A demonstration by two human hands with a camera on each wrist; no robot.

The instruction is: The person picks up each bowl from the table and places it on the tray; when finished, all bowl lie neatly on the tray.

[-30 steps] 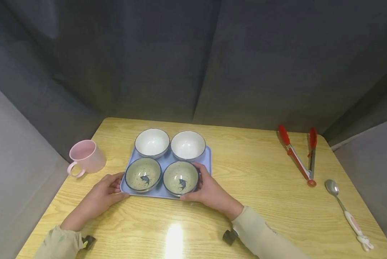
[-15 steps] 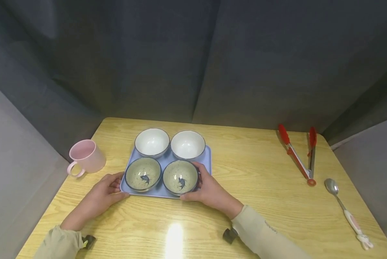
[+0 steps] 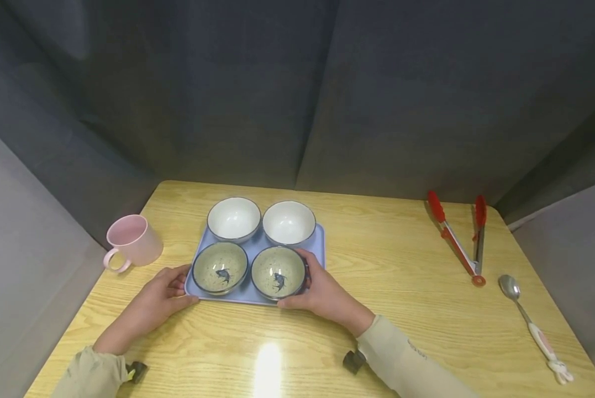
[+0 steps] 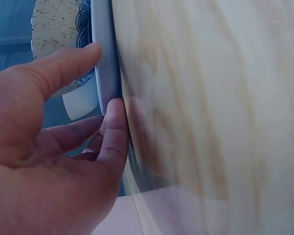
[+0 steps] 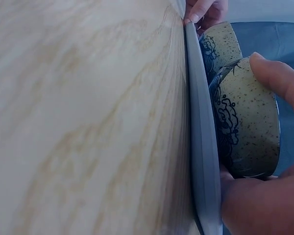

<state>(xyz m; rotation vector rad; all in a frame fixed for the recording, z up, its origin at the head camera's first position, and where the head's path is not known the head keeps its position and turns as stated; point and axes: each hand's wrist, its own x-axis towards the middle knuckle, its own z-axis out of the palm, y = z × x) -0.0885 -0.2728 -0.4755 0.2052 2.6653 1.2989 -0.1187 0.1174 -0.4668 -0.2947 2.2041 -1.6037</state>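
Observation:
A blue tray point(image 3: 319, 243) lies on the table, bearing two white bowls point(image 3: 234, 218) at the back and two speckled green-grey bowls with a fish drawn inside at the front. At the tray's front left corner my left hand point(image 3: 153, 301) grips the edge; in the left wrist view its thumb lies on the rim point(image 4: 106, 73) and its fingertips touch the corner. My right hand point(image 3: 322, 293) holds the front right bowl point(image 3: 277, 271) by its side, thumb toward the front. The front left bowl point(image 3: 220, 268) stands beside it. Most right fingers are hidden behind the held bowl.
A pink mug point(image 3: 135, 241) stands left of the tray, handle toward the front left. Far right lie red-tipped tongs point(image 3: 458, 249), spread apart, and a spoon point(image 3: 536, 331) with a rabbit-shaped handle end. A dark curtain point(image 3: 297, 99) hangs behind the wooden table point(image 3: 386, 249).

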